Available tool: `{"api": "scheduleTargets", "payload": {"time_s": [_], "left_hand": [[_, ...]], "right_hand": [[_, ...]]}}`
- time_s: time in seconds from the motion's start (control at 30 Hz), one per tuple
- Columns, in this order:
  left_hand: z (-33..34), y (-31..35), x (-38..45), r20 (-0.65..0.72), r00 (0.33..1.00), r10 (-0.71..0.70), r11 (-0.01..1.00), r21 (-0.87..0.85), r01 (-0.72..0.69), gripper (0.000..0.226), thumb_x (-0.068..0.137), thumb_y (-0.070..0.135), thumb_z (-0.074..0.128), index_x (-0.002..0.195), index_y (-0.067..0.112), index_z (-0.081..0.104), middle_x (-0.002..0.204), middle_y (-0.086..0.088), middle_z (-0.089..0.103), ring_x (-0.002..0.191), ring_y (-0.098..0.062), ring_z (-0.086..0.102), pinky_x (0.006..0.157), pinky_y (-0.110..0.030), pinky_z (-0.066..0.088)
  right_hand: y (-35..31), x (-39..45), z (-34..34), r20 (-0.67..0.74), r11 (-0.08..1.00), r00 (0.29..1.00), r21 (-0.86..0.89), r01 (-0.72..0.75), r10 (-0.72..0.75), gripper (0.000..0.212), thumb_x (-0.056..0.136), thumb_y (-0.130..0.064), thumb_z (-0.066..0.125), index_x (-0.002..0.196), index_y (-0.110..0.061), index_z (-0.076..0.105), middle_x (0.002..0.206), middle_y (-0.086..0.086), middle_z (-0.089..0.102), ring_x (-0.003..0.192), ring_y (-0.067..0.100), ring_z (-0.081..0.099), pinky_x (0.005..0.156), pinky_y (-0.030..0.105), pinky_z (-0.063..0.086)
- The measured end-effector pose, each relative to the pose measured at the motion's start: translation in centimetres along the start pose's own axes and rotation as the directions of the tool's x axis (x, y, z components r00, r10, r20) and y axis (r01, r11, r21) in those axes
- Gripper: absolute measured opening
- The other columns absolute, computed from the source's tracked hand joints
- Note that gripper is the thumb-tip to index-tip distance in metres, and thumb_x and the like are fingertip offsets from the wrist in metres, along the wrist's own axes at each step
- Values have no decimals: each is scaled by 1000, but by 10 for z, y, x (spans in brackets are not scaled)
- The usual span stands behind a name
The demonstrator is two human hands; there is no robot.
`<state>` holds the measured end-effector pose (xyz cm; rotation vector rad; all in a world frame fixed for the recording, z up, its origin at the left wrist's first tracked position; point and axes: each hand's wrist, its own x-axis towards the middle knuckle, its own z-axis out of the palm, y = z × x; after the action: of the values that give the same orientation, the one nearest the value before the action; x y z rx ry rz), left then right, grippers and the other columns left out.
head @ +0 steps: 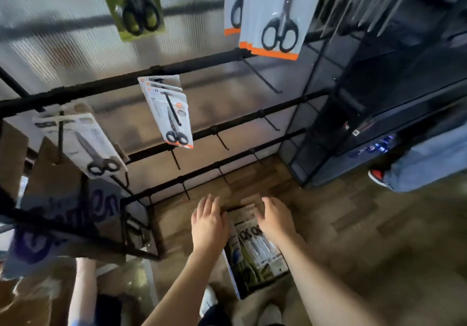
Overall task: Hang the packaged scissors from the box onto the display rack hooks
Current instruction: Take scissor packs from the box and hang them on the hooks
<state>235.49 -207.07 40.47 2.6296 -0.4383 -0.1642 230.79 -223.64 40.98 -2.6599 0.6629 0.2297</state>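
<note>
A box (233,279) on the floor holds several packaged scissors (255,247) with white and green cards. My left hand (208,221) hovers over the box's left side with fingers straight and holds nothing. My right hand (274,218) reaches over the box's right side, fingers spread, also holding nothing. The black display rack (156,71) stands in front of me. Packs hang on its hooks: a white stack at the middle (171,116), one at the left (88,146), a green pack at the top (137,2) and orange-edged packs at the top right (275,15).
Several bare hooks (262,75) stick out from the rack's lower bars. A dark wire shelf unit (353,113) stands to the right, with another person's leg and shoe (379,175) beside it. Cardboard boxes (65,214) sit at the left. The floor is wood-patterned.
</note>
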Motion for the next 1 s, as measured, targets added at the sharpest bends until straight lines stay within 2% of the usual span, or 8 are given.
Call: {"api": "scheduleTargets", "payload": {"time_s": [0.1,0.2,0.33,0.5,0.6,0.83,1.0], "left_hand": [[19,31,-11,82,994,68,993,88,-76,49,93,24,51,140,11,42,149,-9,37,142,-27,24,113,-41,21],[37,54,-20,144,984,108,981,142,-129,50,95,27,47,142,13,38,151,-10,31,143,-28,18,115,-42,16],[61,73,-30,266,963,49,953,277,-125,53,97,33,36,147,19,24,156,-8,17,145,-24,6,117,-39,8],[73,81,-51,346,938,2,932,339,-127,60,95,35,42,148,21,20,156,-7,13,145,-24,2,117,-40,7],[74,74,-52,363,932,-3,921,363,-139,63,93,37,46,148,23,19,154,-6,16,144,-24,6,117,-41,11],[68,49,-26,382,924,13,924,349,-158,54,93,30,42,145,27,25,155,-2,17,145,-22,3,118,-39,7],[68,27,-3,399,916,33,919,349,-185,56,91,29,50,142,26,28,154,-5,18,144,-23,4,118,-43,11]], "right_hand": [[48,-16,-2,-4,999,999,-15,-42,42,47,91,-36,54,131,-12,48,132,6,53,124,23,47,102,30,36],[90,-33,-4,1,997,999,-62,-52,52,45,92,-38,53,128,-12,49,129,6,53,121,23,48,100,31,37],[135,-57,-2,79,988,992,-128,-90,101,50,91,-34,50,135,-13,42,135,6,47,125,23,42,104,34,33],[170,-86,11,200,971,960,-170,-166,198,50,93,-34,49,137,-14,37,139,6,41,129,23,37,106,33,30],[177,-91,14,197,962,953,-192,-193,231,51,94,-35,49,139,-15,36,139,5,42,129,22,38,105,32,30],[157,-86,27,176,951,945,-196,-240,275,45,93,-33,48,134,-15,39,133,6,46,125,24,40,103,34,31],[140,-68,40,187,956,960,-245,-160,208,44,93,-34,49,132,-14,40,131,6,45,125,25,40,105,36,30]]}}
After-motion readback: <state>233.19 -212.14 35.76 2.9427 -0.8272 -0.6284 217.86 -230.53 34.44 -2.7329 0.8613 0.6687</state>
